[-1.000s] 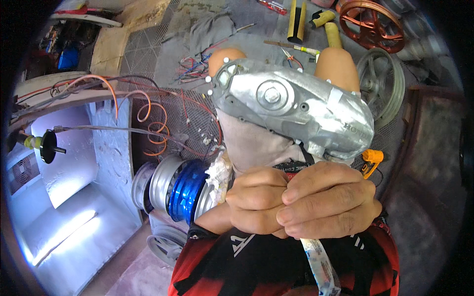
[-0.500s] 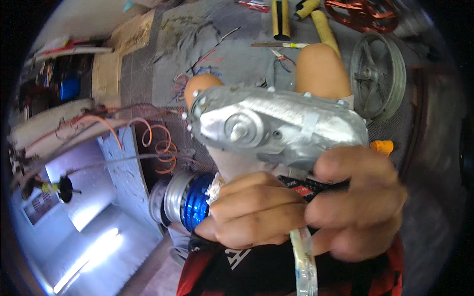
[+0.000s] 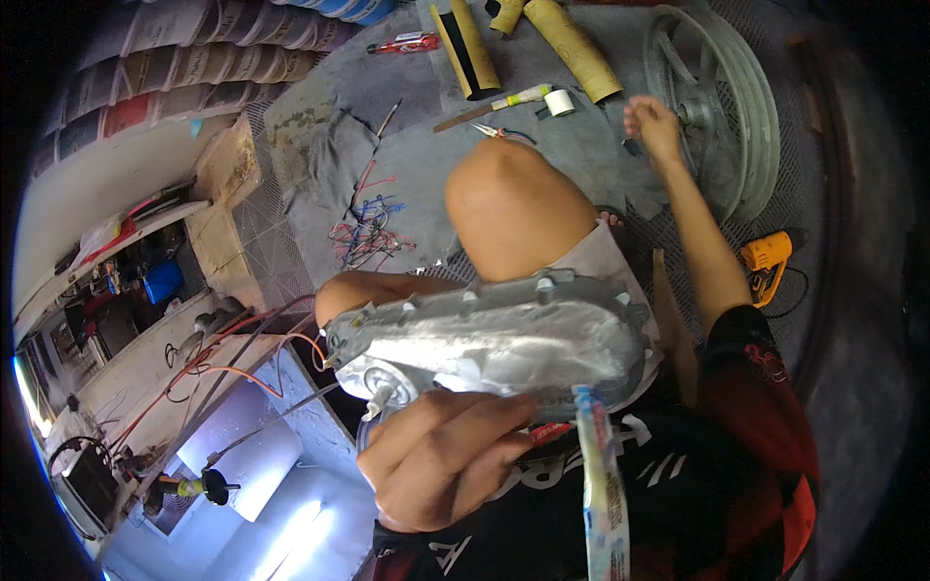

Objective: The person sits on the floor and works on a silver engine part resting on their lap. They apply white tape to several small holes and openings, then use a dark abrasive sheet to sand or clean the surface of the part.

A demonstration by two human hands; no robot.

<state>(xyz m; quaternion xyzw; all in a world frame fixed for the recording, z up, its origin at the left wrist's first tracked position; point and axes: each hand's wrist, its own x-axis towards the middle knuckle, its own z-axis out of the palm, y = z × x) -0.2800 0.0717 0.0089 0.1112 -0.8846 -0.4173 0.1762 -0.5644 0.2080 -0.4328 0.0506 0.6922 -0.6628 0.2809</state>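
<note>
Cloth [image 3: 431, 167] disappears behind knees [image 3: 513, 198]; left hand [image 3: 444, 459] by casing [image 3: 494, 344], right hand [image 3: 655, 126] curled, grips unclear.

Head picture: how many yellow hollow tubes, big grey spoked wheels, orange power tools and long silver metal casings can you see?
Yellow hollow tubes: 3
Big grey spoked wheel: 1
Orange power tool: 1
Long silver metal casing: 1
Total: 6

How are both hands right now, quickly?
Left hand: curled near the metal casing; grip can't be told.
Right hand: partly curled near the grey wheel; grip unclear.
</note>
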